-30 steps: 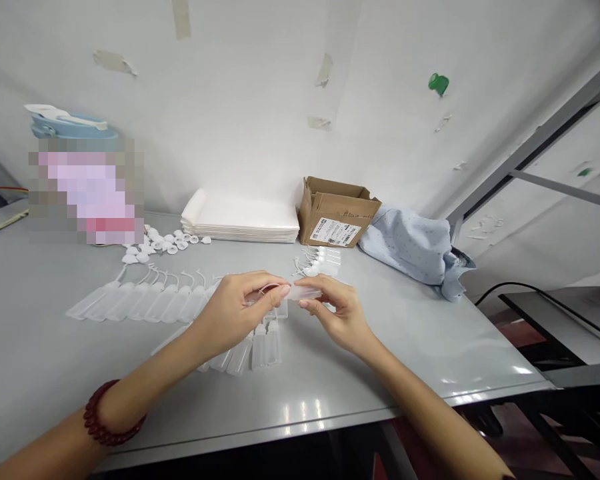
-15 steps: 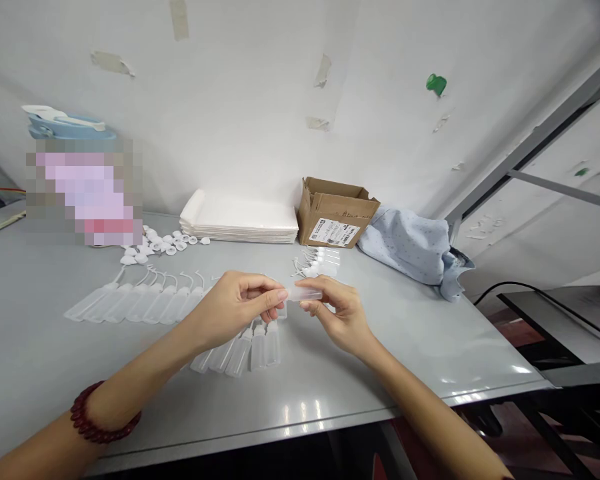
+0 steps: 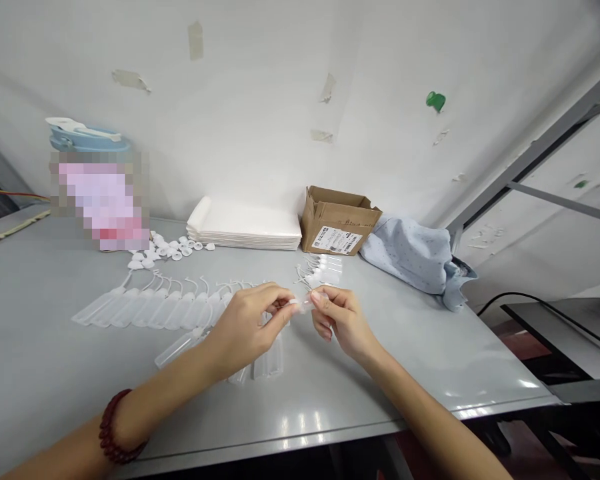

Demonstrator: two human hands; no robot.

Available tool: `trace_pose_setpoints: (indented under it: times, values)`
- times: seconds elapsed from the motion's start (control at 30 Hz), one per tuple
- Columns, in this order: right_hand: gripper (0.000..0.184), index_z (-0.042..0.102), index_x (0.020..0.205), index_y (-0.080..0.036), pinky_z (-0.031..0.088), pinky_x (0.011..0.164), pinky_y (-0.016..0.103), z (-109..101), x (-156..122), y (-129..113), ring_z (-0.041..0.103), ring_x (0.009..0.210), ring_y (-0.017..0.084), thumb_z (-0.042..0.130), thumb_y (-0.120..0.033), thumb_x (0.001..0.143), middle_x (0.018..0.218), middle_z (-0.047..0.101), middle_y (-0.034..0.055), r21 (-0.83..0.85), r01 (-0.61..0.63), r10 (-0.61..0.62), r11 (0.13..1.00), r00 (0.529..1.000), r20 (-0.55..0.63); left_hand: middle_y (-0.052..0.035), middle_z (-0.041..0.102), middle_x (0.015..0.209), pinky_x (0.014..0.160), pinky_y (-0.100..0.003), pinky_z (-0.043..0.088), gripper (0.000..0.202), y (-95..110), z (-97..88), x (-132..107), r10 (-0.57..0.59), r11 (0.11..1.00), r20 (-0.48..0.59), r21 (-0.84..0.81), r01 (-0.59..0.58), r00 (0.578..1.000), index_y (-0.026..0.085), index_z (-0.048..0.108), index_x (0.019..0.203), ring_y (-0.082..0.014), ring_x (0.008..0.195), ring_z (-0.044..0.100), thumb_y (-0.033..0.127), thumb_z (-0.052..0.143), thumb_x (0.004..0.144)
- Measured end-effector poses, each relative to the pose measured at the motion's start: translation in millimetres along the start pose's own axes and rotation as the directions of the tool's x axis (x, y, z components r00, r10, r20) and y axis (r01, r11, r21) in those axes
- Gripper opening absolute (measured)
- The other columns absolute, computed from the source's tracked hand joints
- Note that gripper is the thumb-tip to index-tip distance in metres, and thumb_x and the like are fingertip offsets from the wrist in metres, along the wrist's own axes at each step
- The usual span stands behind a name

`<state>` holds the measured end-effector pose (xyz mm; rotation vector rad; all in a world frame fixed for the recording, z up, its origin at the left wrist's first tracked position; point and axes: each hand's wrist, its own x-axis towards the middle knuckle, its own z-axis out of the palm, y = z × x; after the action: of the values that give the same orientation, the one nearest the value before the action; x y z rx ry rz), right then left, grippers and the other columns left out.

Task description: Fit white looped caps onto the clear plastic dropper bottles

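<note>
The left hand (image 3: 250, 321) pinches the white end (image 3: 295, 302) of a small clear bottle (image 3: 307, 305), while the right hand (image 3: 344, 320) holds its body, above the bench (image 3: 330, 393), right of the lying bottles (image 3: 166, 311). Uneven pressing could make it slip and disturb these.

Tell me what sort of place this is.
Probably a small workshop or packing station: translucent pieces lie in a row near loose white caps, with an open box farther back.
</note>
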<state>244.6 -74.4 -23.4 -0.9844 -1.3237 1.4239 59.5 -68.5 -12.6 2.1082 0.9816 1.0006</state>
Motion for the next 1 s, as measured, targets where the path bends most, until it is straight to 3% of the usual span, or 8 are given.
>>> trace_pose_setpoints:
  times: [0.1,0.2,0.47,0.6,0.73,0.83,0.93,1.0]
  values:
    - [0.027,0.059,0.076,-0.015,0.032,0.040,0.022,2.6,-0.6,-1.1,0.040,0.040,0.007,0.061,-0.042,0.080,0.047,0.041,-0.0071,-0.074,0.066,-0.067,0.995,0.998,-0.013,-0.0014,0.062,0.069,0.058,-0.022,0.044,0.030,2.6,-5.0,2.6,-0.122,0.990,0.129,-0.054,0.130,0.984,0.016,0.062,0.076,-0.0138,0.066,0.056,0.035,0.045,0.090]
    - [0.028,0.061,0.082,-0.015,0.034,0.045,0.023,3.5,-1.8,-2.3,0.042,0.043,0.008,0.060,-0.043,0.080,0.049,0.046,-0.0056,-0.169,0.107,-0.110,0.980,0.994,-0.006,-0.0005,0.060,0.067,0.058,-0.023,0.044,0.036,3.1,-8.5,3.6,-0.122,0.988,0.182,-0.074,0.137,0.976,0.016,0.060,0.071,-0.0136,0.064,0.055,0.038,0.041,0.091]
    - [0.033,0.057,0.074,-0.015,0.023,0.040,0.022,0.9,0.7,-0.4,0.030,0.039,0.006,0.061,-0.048,0.077,0.045,0.034,-0.0086,-0.145,-0.006,0.006,0.989,1.000,-0.006,-0.0002,0.051,0.063,0.057,-0.023,0.037,0.034,-6.0,-5.9,1.4,0.119,0.986,0.100,0.107,-0.129,0.988,0.017,0.056,0.064,-0.0115,0.057,0.047,0.025,0.039,0.093]
    - [0.032,0.058,0.074,-0.015,0.017,0.042,0.022,0.2,3.0,-1.8,0.022,0.041,0.005,0.063,-0.046,0.075,0.046,0.028,-0.0094,-0.103,-0.063,0.064,0.993,0.998,0.007,-0.0024,0.057,0.070,0.059,-0.024,0.040,0.027,-9.0,-4.7,2.4,0.174,0.971,0.082,0.151,-0.185,0.981,0.017,0.061,0.073,-0.0126,0.061,0.050,0.022,0.042,0.091]
    - [0.030,0.062,0.081,-0.014,0.023,0.044,0.023,-3.8,4.3,-5.0,0.033,0.045,0.007,0.061,-0.044,0.077,0.052,0.041,-0.0052,-0.169,0.012,-0.022,0.986,0.998,-0.061,-0.0058,0.067,0.088,0.073,-0.029,0.045,0.020,-12.2,-11.6,8.1,0.060,0.986,0.026,0.154,-0.063,0.998,0.019,0.067,0.090,-0.0193,0.084,0.058,0.029,0.049,0.088]
    - [0.031,0.064,0.089,-0.014,0.029,0.048,0.025,-14.3,7.4,-6.5,0.039,0.050,0.009,0.057,-0.044,0.080,0.060,0.052,-0.0010,-0.297,0.081,-0.154,0.952,0.960,-0.234,-0.0098,0.065,0.103,0.085,-0.038,0.043,0.026,-27.2,-28.8,13.9,-0.077,0.954,-0.106,0.282,0.104,0.991,0.018,0.066,0.101,-0.0262,0.101,0.054,0.031,0.048,0.087]
    - [0.034,0.065,0.095,-0.015,0.038,0.056,0.027,-31.3,14.2,-4.3,0.047,0.059,0.013,0.050,-0.044,0.085,0.070,0.059,0.0025,-0.514,0.102,-0.336,0.852,0.858,-0.387,-0.0180,0.060,0.112,0.093,-0.048,0.035,0.036,-53.8,-57.4,17.7,-0.167,0.804,-0.218,0.535,0.261,0.962,0.010,0.064,0.109,-0.0345,0.113,0.044,0.030,0.046,0.085]
    - [0.037,0.064,0.104,-0.016,0.043,0.064,0.031,-43.8,20.3,1.1,0.052,0.071,0.018,0.045,-0.044,0.087,0.083,0.062,0.0061,-0.710,0.069,-0.451,0.701,0.814,-0.366,-0.0211,0.060,0.112,0.095,-0.050,0.031,0.039,-71.4,-77.8,18.3,-0.229,0.691,-0.227,0.647,0.322,0.947,0.006,0.063,0.110,-0.0355,0.113,0.044,0.027,0.043,0.084]
